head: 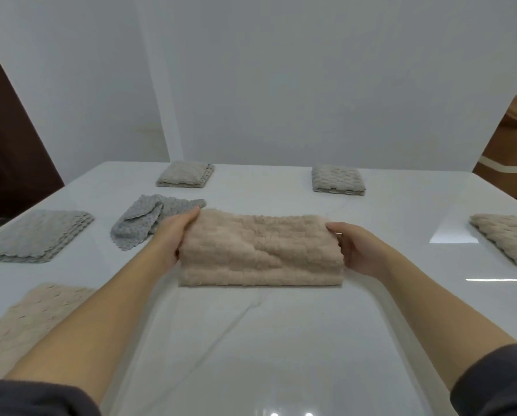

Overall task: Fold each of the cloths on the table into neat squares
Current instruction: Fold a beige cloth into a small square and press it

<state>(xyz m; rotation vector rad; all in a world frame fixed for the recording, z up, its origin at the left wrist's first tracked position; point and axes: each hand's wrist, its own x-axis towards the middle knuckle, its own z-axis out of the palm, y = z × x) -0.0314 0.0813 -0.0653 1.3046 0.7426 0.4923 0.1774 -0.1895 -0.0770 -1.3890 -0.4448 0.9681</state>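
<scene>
The fluffy beige cloth (260, 250), a long folded rectangle, lies mid-way across the glossy white tabletop (251, 340), the left hand (176, 238) and right hand (353, 250) each gripping one short end; carrying one end squarely onto the other, edges matched, should give a neat square.

A fluffy beige cloth (260, 250) lies in the middle of the surface (281, 340), folded into a long band and held at both short ends. Just behind its left end, a grey dotted cloth (143, 220) lies crumpled. A grey folded cloth (38, 235) sits at the left. A left pale cloth (185, 174) and a right pale cloth (338, 179), both folded, sit at the far edge. A cream cloth (509, 238) lies at the right, and a flat beige cloth (32, 319) lies near left.
</scene>
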